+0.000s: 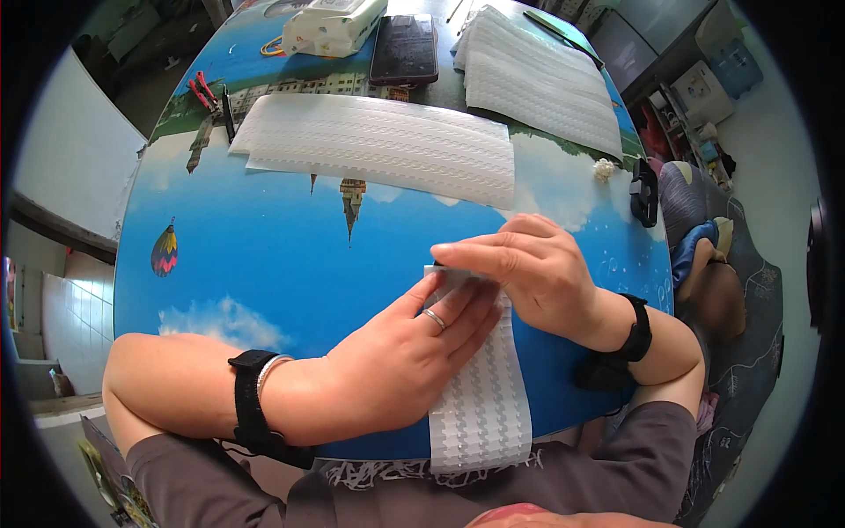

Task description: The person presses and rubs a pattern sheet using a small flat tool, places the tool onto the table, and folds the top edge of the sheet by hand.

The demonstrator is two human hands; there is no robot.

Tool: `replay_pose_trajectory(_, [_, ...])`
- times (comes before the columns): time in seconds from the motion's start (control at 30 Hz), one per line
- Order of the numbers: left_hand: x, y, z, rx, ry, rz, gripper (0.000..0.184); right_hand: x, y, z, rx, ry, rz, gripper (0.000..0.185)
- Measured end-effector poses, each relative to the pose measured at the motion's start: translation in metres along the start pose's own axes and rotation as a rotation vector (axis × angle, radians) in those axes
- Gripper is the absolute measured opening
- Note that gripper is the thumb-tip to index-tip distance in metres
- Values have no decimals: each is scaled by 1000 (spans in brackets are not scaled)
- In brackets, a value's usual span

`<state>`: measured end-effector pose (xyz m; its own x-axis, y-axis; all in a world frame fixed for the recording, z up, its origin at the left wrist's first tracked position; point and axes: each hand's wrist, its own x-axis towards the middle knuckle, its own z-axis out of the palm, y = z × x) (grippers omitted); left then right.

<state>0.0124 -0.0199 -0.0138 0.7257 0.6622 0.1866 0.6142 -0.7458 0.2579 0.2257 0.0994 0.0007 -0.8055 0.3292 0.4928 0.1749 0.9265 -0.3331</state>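
A pale strip with rows of small grey shapes [482, 414] lies lengthwise at the table's near edge, its end hanging over toward my body. My left hand [405, 352], with a ring on one finger, lies over the strip's upper part, its fingers stretched out. From the right, my right hand [528, 268] meets it at the strip's far end, thumb and fingers drawn together around a small dark thing that is mostly hidden. Farther back, a stack of similar white strips [378, 145] lies across the table.
More white sheets [541, 88] lie at the back right, beside a phone [404, 50] and a wipes pack [330, 26]. Red-handled pliers [203, 91] and a black pen [228, 114] are at the back left. A black strap [643, 192] sits at the right edge.
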Motion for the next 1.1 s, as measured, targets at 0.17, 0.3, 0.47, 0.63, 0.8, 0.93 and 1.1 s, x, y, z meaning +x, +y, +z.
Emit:
replay_pose_trajectory(0.17, [1,0,-2,36,-17,5,72,1,6,4,158,184,146,59])
replay_pose_trajectory(0.3, [0,-1,-3,14,-16,-5,73,-6,2,-4,137,2,104,58])
replay_pose_trajectory(0.47, [2,-2,-9,59,-52,3,72,-7,9,5,274,183,242,57])
replay_pose_trajectory(0.63, [1,-3,-10,37,-18,-8,70,-8,5,-4,181,43,163,49])
replay_pose_trajectory(0.8, [2,-3,-13,62,-35,-3,68,-9,11,5,322,259,261,48])
replay_pose_trajectory(0.93, [1,-5,-11,73,-25,-2,67,-11,8,-9,138,14,171,50])
replay_pose_trajectory(1.1, [1,-4,-11,81,-20,0,67,-6,4,-2,242,151,231,52])
